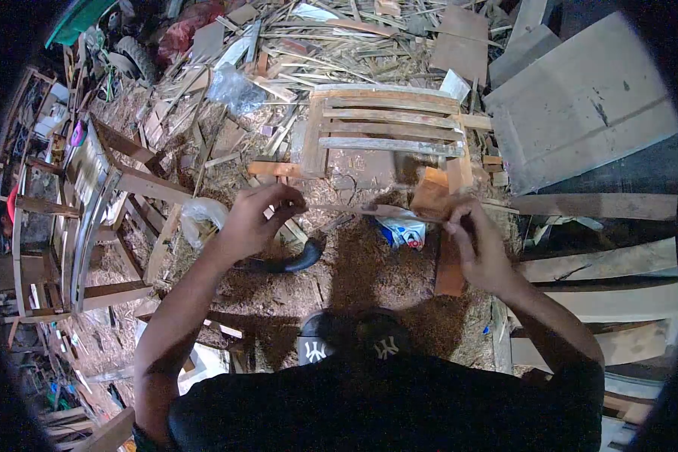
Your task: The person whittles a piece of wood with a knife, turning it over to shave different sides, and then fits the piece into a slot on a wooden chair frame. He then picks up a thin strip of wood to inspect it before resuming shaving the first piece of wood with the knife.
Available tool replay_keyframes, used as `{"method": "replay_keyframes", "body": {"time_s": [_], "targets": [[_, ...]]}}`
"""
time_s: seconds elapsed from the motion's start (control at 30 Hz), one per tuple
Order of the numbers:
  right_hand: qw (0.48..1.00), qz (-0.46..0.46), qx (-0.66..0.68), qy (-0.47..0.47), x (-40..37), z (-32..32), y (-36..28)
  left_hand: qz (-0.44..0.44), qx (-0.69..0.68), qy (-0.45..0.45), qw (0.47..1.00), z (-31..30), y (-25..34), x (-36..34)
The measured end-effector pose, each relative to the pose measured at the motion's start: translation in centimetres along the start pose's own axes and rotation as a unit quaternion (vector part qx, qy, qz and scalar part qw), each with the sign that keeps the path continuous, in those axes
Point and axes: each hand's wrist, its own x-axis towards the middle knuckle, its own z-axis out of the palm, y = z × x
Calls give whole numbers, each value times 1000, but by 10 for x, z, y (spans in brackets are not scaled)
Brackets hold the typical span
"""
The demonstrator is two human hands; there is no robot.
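Spanning the space between the two sets of fingers, a thin strip [401, 212] runs nearly level: left fingers [288, 195] closed in a light pinch at its nine-o'clock end, right fingers [462, 236] likewise at three o'clock. The two-ended hold probably steadies the strip and keeps its middle free. A slatted frame [392, 143] lies toward twelve o'clock; a block [432, 193] shows just beside the right fingers, at eleven o'clock. The strip's tips are partly hidden, its material uncertain; dark edges crop the outer wood [606, 206].

Sawdust-covered floor [365, 290] bears wood offcuts [309, 56], plastic bag [236, 89] and boards.
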Motion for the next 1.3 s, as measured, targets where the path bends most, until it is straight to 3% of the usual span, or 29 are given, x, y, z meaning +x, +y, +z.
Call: {"method": "replay_keyframes", "body": {"time_s": [0.03, 0.13, 0.2, 0.23, 0.4, 0.47, 0.5, 0.6, 0.67, 0.8, 0.87, 0.97, 1.07, 1.17, 1.3], "targets": [[998, 58, 11, -18, -8, 5, 5, -22, -19, -28, 999, -1, 0, -4], [999, 14, -9, -40, -13, 16, 11, -84, -52, -71, 993, -2, 0, -14], [998, 42, 6, -48, -15, 23, 15, -159, -48, -124, 978, -3, -1, -19], [997, 53, 9, -51, -15, 26, 16, -118, -41, -105, 987, -3, -4, -23], [996, 56, 38, -54, 1, 36, 15, -174, -95, -69, 978, -6, -17, -37], [990, 115, 70, -40, 8, 38, 15, -258, -204, -60, 942, -11, -14, -38], [990, 114, 72, -45, 11, 42, 15, -206, -206, -51, 955, -10, -21, -39], [975, 173, 134, -43, 19, 54, 20, -268, -260, -38, 927, -13, -31, -47], [955, 211, 203, -43, 22, 65, 30, -244, -241, -11, 939, -12, -42, -54], [948, 167, 266, -57, 34, 87, 28, -288, -260, 14, 922, -16, -60, -65], [903, 253, 341, -59, 44, 98, 21, -295, -301, 26, 906, -15, -72, -74], [946, 215, 227, -83, 55, 117, 31, -345, -355, 61, 867, -11, -89, -87], [949, 234, 162, -135, 70, 126, 23, -377, -386, 92, 837, -14, -97, -96], [945, 204, 207, -148, 68, 150, 44, -371, -405, 112, 828, -16, -107, -104], [952, 148, 213, -159, 66, 168, 40, -434, -415, 153, 785, -21, -112, -110]]}}
